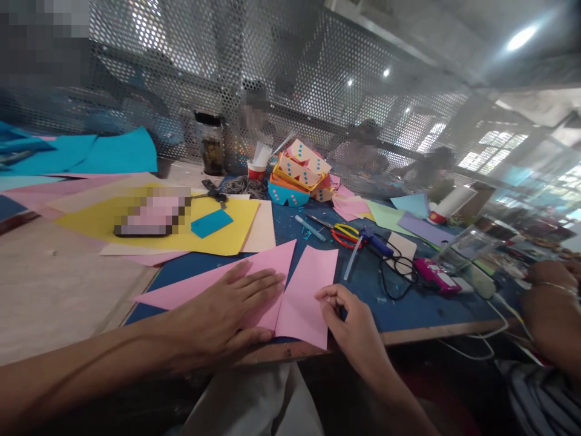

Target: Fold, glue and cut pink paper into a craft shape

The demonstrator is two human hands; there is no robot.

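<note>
Pink paper (306, 290) lies at the table's front edge, its right part a strip that sticks out slightly over the edge. To its left is a folded, pointed pink part (181, 284); the two meet near the bottom, and whether they are one sheet I cannot tell. My left hand (247, 297) rests flat on the pointed part, fingers stretched out. At the strip's right edge, my right hand (347, 315) is curled, with thumb and fingertips closed on the paper edge.
Beyond the paper lie scissors (347, 235), a blue glue gun (376, 242), glue sticks (310, 228) and a magenta box (436, 275). Yellow paper (240, 227), a phone (152, 212) and decorated paper crowns (290, 192) stand farther back. Another person's arm (551, 303) is at right.
</note>
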